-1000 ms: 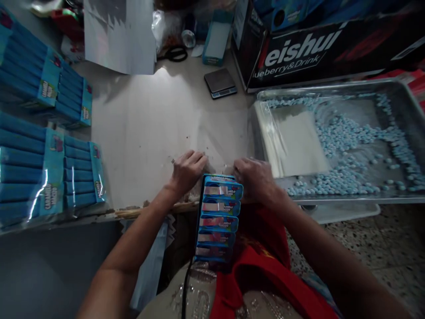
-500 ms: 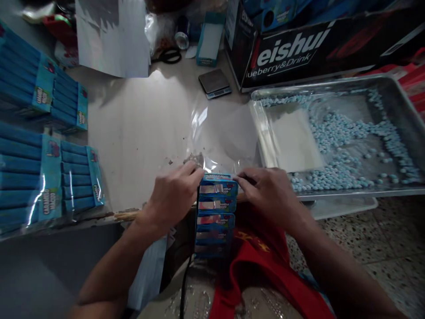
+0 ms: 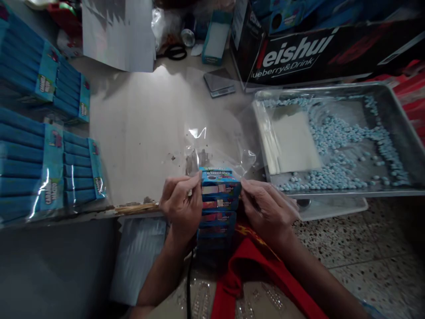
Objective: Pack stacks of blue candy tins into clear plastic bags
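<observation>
A stack of small blue candy boxes point(image 3: 219, 189) stands at the table's front edge, close to my body, with clear plastic film around its upper end. Pinched at the left side of the stack, the film is between the fingertips of my left hand point(image 3: 182, 199), which is closed. On the right side, my right hand point(image 3: 267, 206) is also closed, its thumb and fingers gripping the film by the box corner. The loose part of the clear plastic bag point(image 3: 249, 157) spreads forward over the table with bright reflections. How far it covers the lower boxes I cannot tell.
Wrapped packs of blue boxes point(image 3: 53, 170) line the left side. At right lies a metal tray point(image 3: 332, 193) with blue-and-white candies and a stack of pale sheets point(image 3: 297, 141). A small scale point(image 3: 219, 83), scissors point(image 3: 175, 52) and a black carton point(image 3: 299, 57) sit farther back.
Both hands have come lower along the sides of the top boxes, and the left wrist has turned more upright. The clear film now spreads wider, reaching over the scale.
</observation>
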